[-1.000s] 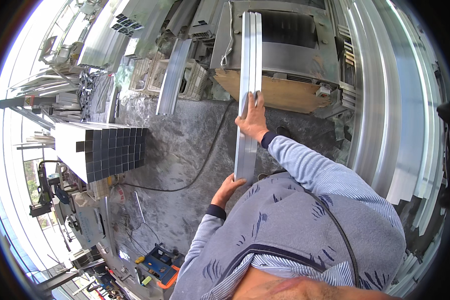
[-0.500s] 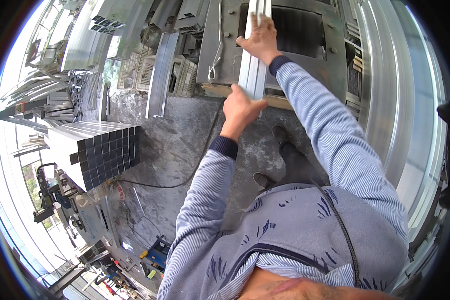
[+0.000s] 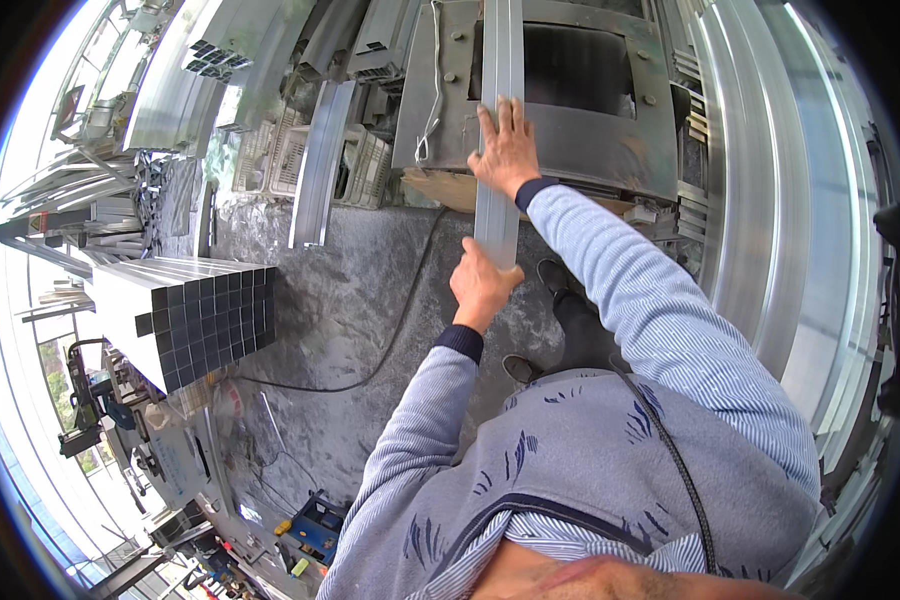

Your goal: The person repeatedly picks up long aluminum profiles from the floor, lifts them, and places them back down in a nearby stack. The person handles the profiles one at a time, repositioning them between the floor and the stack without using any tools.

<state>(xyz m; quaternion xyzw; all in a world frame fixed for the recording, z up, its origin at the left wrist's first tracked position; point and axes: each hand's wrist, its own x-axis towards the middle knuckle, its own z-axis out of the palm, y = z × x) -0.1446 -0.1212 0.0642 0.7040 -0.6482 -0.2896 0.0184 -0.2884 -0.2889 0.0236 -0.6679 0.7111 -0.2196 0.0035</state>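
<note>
Profile [image 3: 501, 110]: long aluminium bar, lying far-to-near across the machine bench [image 3: 610, 150]. Right hand [image 3: 507, 150] flat on it, fingers spread. Left hand [image 3: 482, 285] gripping its near end. Tube stack [image 3: 185, 305] left.

We see a long aluminium profile [image 3: 500, 120] running toward twelve o'clock over a grey machine table [image 3: 610, 150]. Our right hand [image 3: 507, 150] lies flat on it, our left hand [image 3: 482, 285] grips its near end. At nine o'clock stands a stack of square tubes [image 3: 185, 310].
</note>
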